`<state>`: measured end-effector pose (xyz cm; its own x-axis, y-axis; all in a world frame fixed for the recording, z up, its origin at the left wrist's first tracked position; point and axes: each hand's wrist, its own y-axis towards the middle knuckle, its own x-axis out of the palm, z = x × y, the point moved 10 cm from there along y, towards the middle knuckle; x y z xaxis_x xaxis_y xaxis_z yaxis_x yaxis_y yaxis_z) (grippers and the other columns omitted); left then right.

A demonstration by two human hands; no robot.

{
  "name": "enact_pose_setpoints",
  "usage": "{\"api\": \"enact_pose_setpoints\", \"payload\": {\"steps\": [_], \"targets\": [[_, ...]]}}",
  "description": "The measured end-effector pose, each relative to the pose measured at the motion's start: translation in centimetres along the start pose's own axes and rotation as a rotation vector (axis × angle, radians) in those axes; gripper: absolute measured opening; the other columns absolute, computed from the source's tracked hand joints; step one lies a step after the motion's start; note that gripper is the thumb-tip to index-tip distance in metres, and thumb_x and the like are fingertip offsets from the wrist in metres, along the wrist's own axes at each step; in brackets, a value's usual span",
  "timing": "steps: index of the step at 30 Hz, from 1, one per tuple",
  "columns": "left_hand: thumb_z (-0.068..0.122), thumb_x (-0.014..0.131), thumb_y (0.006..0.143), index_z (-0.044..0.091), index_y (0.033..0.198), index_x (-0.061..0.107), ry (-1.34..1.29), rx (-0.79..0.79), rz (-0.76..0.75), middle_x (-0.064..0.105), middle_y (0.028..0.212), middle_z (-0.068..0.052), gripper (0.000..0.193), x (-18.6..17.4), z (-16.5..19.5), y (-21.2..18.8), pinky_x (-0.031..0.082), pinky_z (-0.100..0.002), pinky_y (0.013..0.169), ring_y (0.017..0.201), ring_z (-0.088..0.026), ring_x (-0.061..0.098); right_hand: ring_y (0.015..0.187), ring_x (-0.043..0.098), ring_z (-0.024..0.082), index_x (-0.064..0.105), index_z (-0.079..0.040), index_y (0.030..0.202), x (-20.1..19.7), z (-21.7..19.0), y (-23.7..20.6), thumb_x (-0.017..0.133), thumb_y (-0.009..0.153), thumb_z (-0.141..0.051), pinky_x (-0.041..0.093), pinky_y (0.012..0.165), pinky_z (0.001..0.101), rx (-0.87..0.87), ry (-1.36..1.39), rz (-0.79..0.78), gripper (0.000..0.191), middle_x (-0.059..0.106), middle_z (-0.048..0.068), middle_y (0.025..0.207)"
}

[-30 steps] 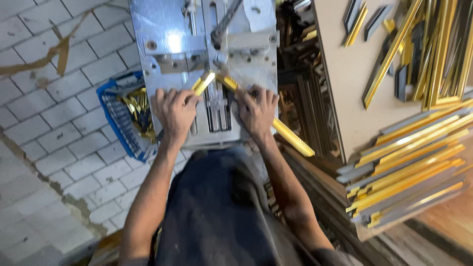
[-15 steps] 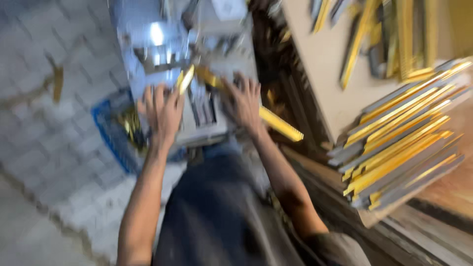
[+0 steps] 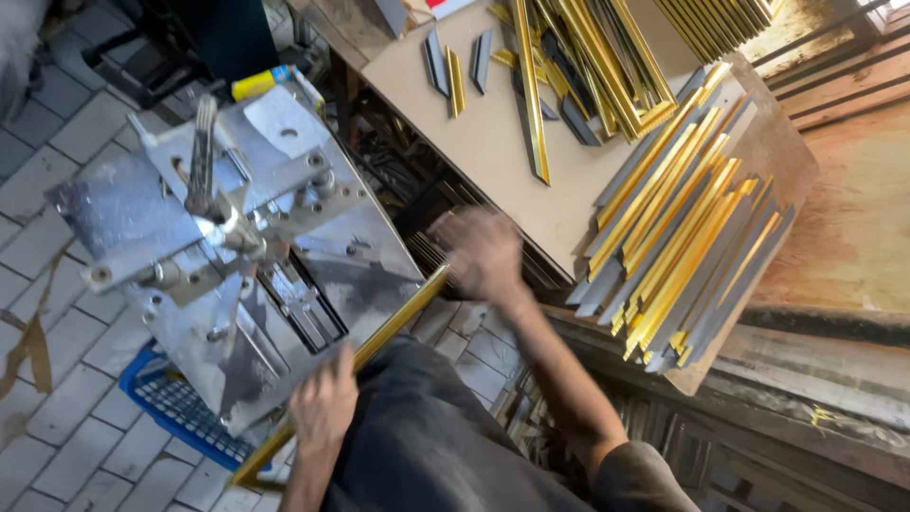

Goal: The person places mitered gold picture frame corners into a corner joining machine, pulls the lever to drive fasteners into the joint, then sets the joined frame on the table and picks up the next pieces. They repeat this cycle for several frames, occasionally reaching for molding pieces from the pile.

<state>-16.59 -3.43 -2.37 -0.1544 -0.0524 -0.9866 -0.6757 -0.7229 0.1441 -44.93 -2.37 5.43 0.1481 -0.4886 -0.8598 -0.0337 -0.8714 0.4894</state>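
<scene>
– What do the hands hold?
– The left hand (image 3: 324, 410) has its fingers curled on a long gold moulding strip (image 3: 379, 339), beside the metal machine plate (image 3: 284, 275).
– And the right hand (image 3: 482, 254)?
– Blurred at the strip's far end; finger spread unclear.

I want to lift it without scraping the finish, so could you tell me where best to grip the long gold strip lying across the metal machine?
Probably at its two ends, from above. The gold strip is long, thin and slanted across the metal machine, so one mid-grip might let it sag. The left hand is at the lower end; the right hand, blurred, is at the upper end.
</scene>
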Motion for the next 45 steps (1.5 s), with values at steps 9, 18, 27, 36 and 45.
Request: {"api": "enact_pose_setpoints", "payload": {"steps": [9,18,27,36,45], "targets": [[0.035,0.072,0.098,0.014,0.078,0.068,-0.158,-0.082,0.203,0.066,0.066,0.002,0.029,-7.3,-3.5,1.1,0.043,-0.036,0.055,0.059,-0.018,0.062,0.079,0.069,0.032,0.065,0.0,0.12,2.4,25.9,4.9,0.055,0.108,-0.046,0.051,0.075,0.0463,0.86,-0.168,-0.103,0.049,0.069,0.017,0.089],[0.033,0.079,0.095,0.01,0.096,0.078,-0.234,-0.032,0.302,0.062,0.074,0.001,0.023,-11.3,-1.1,4.2,0.047,-0.033,0.058,0.067,-0.018,0.059,0.071,0.045,0.009,0.059,-0.006,0.093,6.4,15.9,-3.4,0.044,0.112,-0.042,0.041,0.062,0.0313,1.1,0.624,0.403,0.044,0.048,-0.001,0.077],[0.029,0.079,0.086,0.01,0.115,0.076,-0.247,0.001,0.424,0.071,0.101,-0.002,0.035,-16.0,1.4,6.5,0.052,-0.032,0.065,0.081,-0.024,0.061,0.078,0.053,0.014,0.06,-0.006,0.094,8.3,0.4,-2.4,0.049,0.11,-0.042,0.048,0.07,0.0319,0.9,1.108,0.287,0.04,0.053,0.002,0.086],[0.032,0.077,0.093,0.006,0.084,0.063,-0.399,-0.016,0.243,0.069,0.075,-0.009,0.031,-10.7,-5.7,-3.6,0.055,-0.038,0.062,0.069,-0.025,0.07,0.106,0.055,0.02,0.051,-0.006,0.137,9.0,-9.2,-3.4,0.036,0.109,-0.055,0.051,0.092,0.0355,0.592,0.955,0.045,0.058,0.052,0.013,0.124],[0.025,0.072,0.084,0.012,0.097,0.072,-0.343,-0.459,0.033,0.073,0.083,-0.008,0.018,-1.8,-6.7,-18.0,0.054,-0.039,0.057,0.069,-0.027,0.07,0.148,0.038,0.037,0.05,-0.024,0.154,9.7,-14.8,-0.4,0.05,0.1,-0.061,0.034,0.117,0.051,-0.281,0.082,-0.41,0.065,0.038,0.009,0.16]]}}
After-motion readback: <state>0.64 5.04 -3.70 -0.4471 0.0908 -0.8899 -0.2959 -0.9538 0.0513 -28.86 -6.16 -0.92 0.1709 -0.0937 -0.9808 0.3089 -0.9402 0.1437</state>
